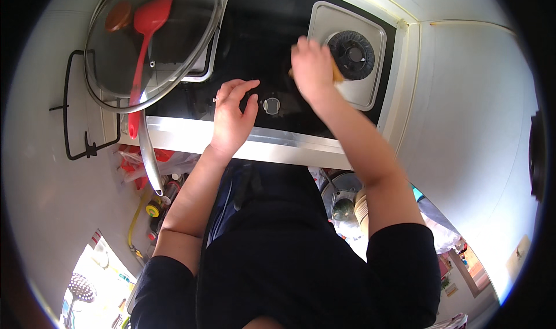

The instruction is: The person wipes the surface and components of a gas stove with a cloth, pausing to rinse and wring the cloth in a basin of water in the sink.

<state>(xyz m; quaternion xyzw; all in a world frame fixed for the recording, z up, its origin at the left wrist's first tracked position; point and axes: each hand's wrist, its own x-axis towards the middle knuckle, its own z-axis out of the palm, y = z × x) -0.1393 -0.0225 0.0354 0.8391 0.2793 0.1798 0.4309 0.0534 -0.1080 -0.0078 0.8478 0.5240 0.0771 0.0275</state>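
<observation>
My right hand [312, 66], slightly blurred, holds an orange-yellow cloth or sponge [337, 74] against the left part of a steel burner tray [369, 92]. A round black gas burner [352, 55] sits on that tray, just right of the hand. My left hand [236, 105] hovers over the front of the black glass cooktop [256, 38], its fingers apart and nothing in them. A round control knob [272, 106] lies just right of its fingertips. What my right palm covers is hidden.
At the left, a glass lid [182, 75] with a metal rim, a red spatula [145, 38] and a metal-handled utensil [150, 159] are over the other burner. A black pan support [67, 107] leans by the left wall. White walls flank the cooktop. Bottles and bags lie below the counter.
</observation>
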